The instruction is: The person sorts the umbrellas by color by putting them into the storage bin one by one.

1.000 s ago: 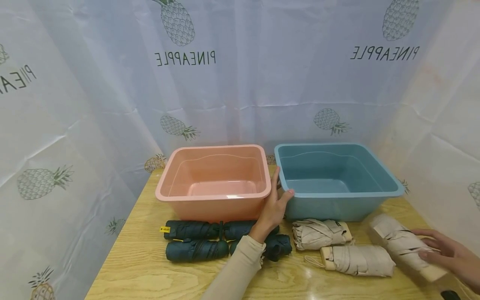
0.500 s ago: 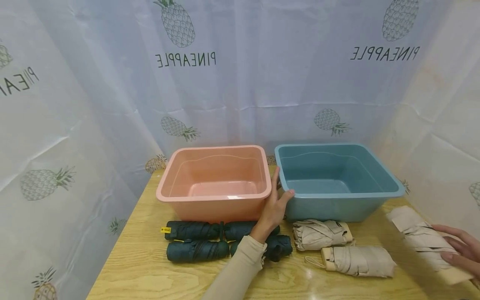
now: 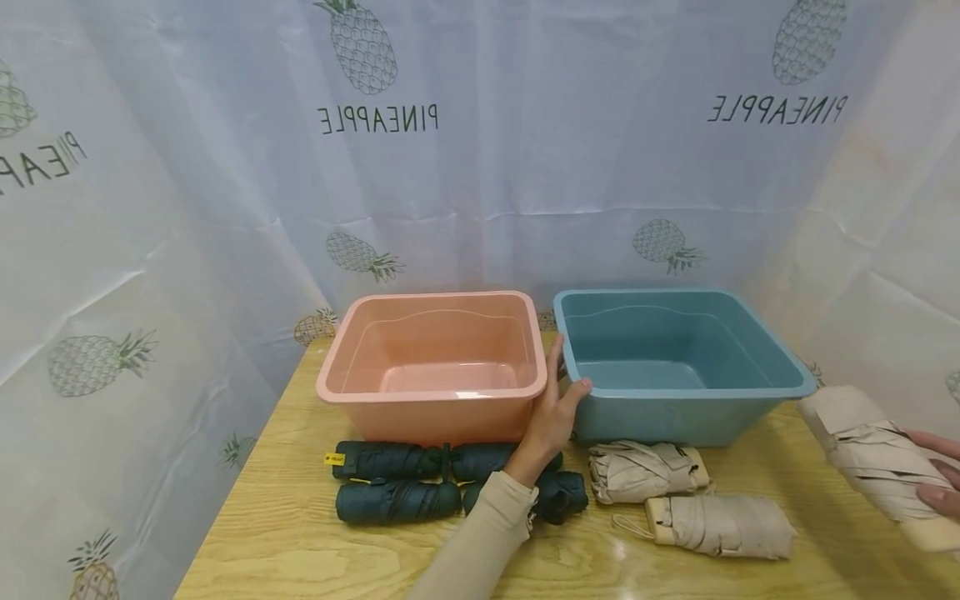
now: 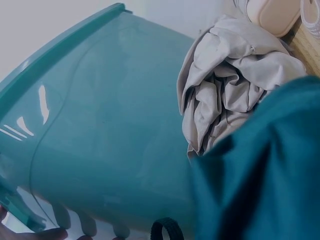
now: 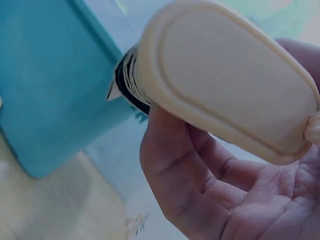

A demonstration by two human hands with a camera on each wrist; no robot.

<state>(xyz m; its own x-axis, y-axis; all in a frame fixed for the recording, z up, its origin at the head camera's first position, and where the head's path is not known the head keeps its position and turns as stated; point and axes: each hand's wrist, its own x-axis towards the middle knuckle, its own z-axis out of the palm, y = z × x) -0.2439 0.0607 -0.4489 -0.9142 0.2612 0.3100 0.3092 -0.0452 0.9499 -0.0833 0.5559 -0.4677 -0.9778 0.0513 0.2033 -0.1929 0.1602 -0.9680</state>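
At the far right of the head view my right hand point(image 3: 942, 482) grips a folded beige umbrella point(image 3: 873, 454), raised at a slant beside the blue basin. The right wrist view looks onto the flat end of its cream handle point(image 5: 235, 80), with fingers point(image 5: 175, 170) curled round the umbrella. My left hand point(image 3: 553, 421) reaches between the pink basin point(image 3: 431, 417) and the blue basin point(image 3: 675, 417), its straight fingers along the blue basin's left side and thumb at the front rim. Two more beige folded umbrellas, one behind point(image 3: 637, 472) and one in front point(image 3: 731, 527), lie before the blue basin.
Several dark green folded umbrellas point(image 3: 396, 502) lie in front of the pink basin, partly under my left forearm point(image 3: 480, 533). Both basins stand side by side at the back of the wooden table point(image 3: 277, 542). A pineapple-print curtain point(image 3: 510, 167) hangs behind and to the sides.
My right hand has moved right and slightly up with the beige umbrella, away from the two lying on the table. My left hand has stayed at the blue basin.
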